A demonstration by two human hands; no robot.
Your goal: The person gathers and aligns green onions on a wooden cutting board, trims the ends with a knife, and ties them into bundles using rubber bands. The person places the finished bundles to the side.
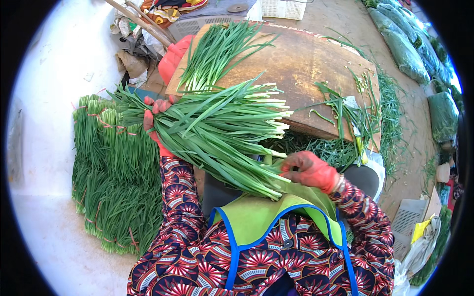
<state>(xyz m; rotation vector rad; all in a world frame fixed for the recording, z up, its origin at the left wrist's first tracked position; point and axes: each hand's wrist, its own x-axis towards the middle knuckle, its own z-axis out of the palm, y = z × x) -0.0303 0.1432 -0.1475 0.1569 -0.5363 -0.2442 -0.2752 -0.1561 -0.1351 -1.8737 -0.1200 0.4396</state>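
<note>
My left hand [154,111], in a red glove, grips a large spread bunch of garlic chives [222,122] around its leafy end. The pale cut stem ends fan out to the right, over my lap and the near edge of a wooden board. My right hand [311,171], also red-gloved, is beside the lowest stem ends with thumb and fingertips curled together. Whether a stalk is pinched in it cannot be made out. Behind the held bunch, a loose pile of chives [218,55] lies on the wooden board [296,63].
Tied chive bundles [118,177] are stacked at left on a pale surface. Trimmed leaves [344,107] litter the board's right side and the floor. A red plastic container [176,57] stands behind the board. Filled plastic bags [403,51] line the far right; a white crate [283,9] is at back.
</note>
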